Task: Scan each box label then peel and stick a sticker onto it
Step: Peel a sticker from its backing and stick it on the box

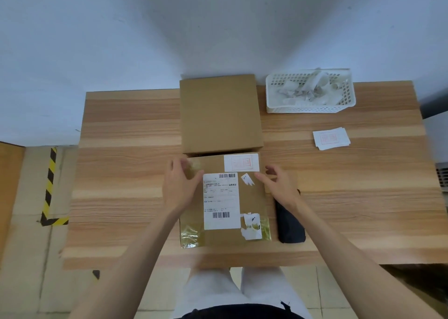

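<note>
A flat cardboard box (252, 204) lies near the table's front edge, carrying a white shipping label (221, 201) with barcodes and a white sticker (241, 162) with red print at its far right corner. My left hand (180, 185) rests on the box's left part beside the label, fingers relaxed. My right hand (278, 185) hovers at the box's right edge, fingers loosely spread, holding nothing. A black scanner (289, 224) lies on the table just right of the box, partly under my right wrist. A stack of stickers (331, 138) sits at the right.
A taller plain cardboard box (220, 112) stands right behind the flat one. A white plastic basket (310, 90) with crumpled sticker backings stands at the back right. The wooden table (126, 161) has bare surface on the left. Yellow-black floor tape (49, 185) lies beyond its left edge.
</note>
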